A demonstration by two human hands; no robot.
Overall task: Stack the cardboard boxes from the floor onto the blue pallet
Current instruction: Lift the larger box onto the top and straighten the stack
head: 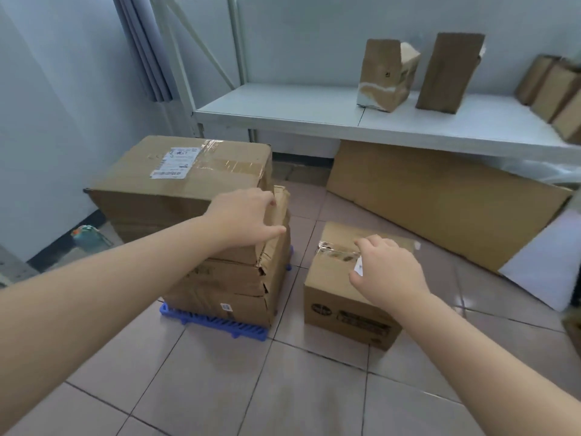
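Taped-shut boxes [220, 278] sat piled on the blue pallet [213, 322]. The left hand [245, 215] lay on the pile, fingers loosely spread, holding nothing. The right hand [386, 269] touched the small shut box [339, 303] on the floor [251, 388] to the right, fingers curled but not gripping.

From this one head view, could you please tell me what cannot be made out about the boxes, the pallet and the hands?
- Blue pallet: mostly hidden under the stacked boxes; only its front edge shows.
- Shipping label on the big box: print too small to read.
- Small box on the floor: the right hand covers part of its top; grip unclear.
- Left hand: fingertips hidden at the torn box corner.
- Boxes on the shelf at far right: cut off by the frame edge.
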